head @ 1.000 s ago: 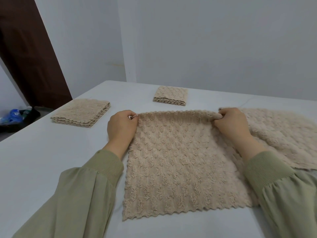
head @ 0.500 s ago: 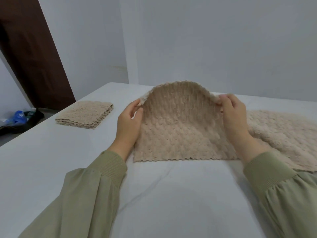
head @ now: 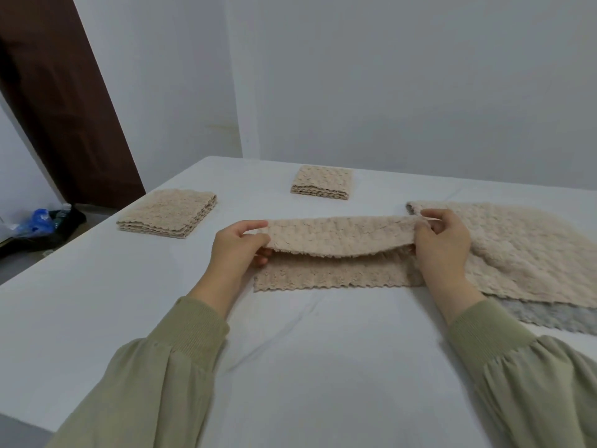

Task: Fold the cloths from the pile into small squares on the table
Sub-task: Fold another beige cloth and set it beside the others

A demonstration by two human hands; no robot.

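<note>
Lowered, the cloth (head: 339,234) is pinched by left hand (head: 237,250) and right hand (head: 442,244) beside the pile (head: 523,247), folded stacks (head: 166,213) beyond

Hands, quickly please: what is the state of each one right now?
Left hand: closed, pinching the left end of the beige cloth.
Right hand: closed, pinching the right end of the same cloth.

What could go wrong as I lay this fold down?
The held flap of the cloth sags in the middle between the left hand and right hand, so it may land crooked, edges mismatched. The right hand sits against the pile and could snag or drag its top cloth.
</note>
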